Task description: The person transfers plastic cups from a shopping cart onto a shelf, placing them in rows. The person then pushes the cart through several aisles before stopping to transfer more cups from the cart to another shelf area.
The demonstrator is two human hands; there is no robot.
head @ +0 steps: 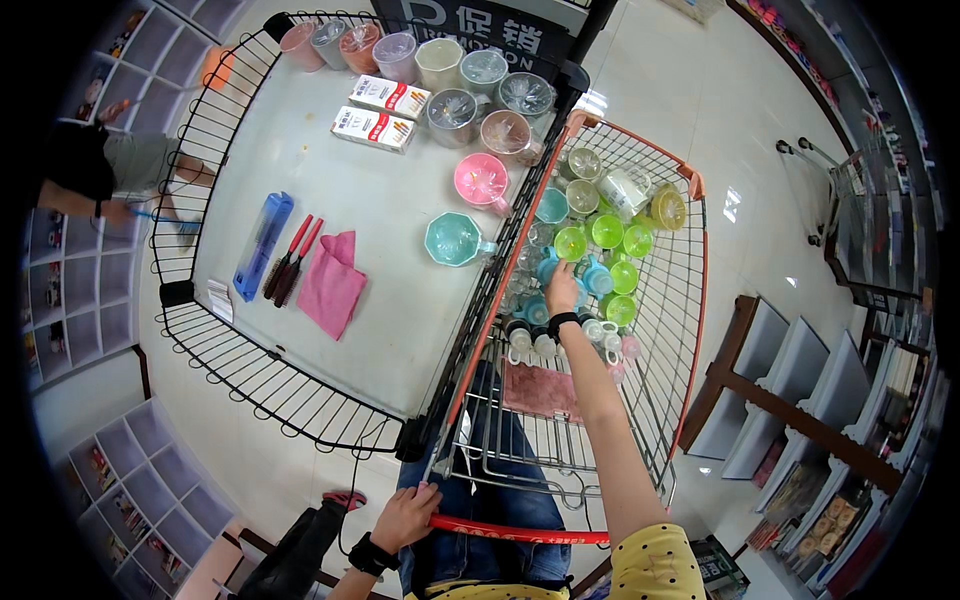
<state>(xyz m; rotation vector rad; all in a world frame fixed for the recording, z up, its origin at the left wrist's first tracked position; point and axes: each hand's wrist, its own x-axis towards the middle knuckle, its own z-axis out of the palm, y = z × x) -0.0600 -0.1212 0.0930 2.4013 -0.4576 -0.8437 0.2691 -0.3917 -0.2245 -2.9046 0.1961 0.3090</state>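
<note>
My left hand (407, 517) grips the left end of the red handle (517, 531) of a wire shopping cart (703, 255). My right hand (561, 291) reaches down into the cart among light-blue plastic cups or bottles. Its fingers touch the blue ones, but whether they close around one is hidden. Bright green cups (607, 231) lie just beyond and to the right of that hand. A blue bottle-like item (598, 279) sits right beside it. Clear and white-capped bottles (519, 337) stand nearer me, by a pinkish-brown cloth or mat (538, 390).
Left of the cart, a wire-railed display table (390, 300) holds wrapped mugs (452, 112), a turquoise mug (453, 238), white boxes (373, 129), hairbrushes (289, 262), a blue package (262, 246) and a pink cloth (332, 285). People stand at left and lower left. Shelves (810, 390) line the right.
</note>
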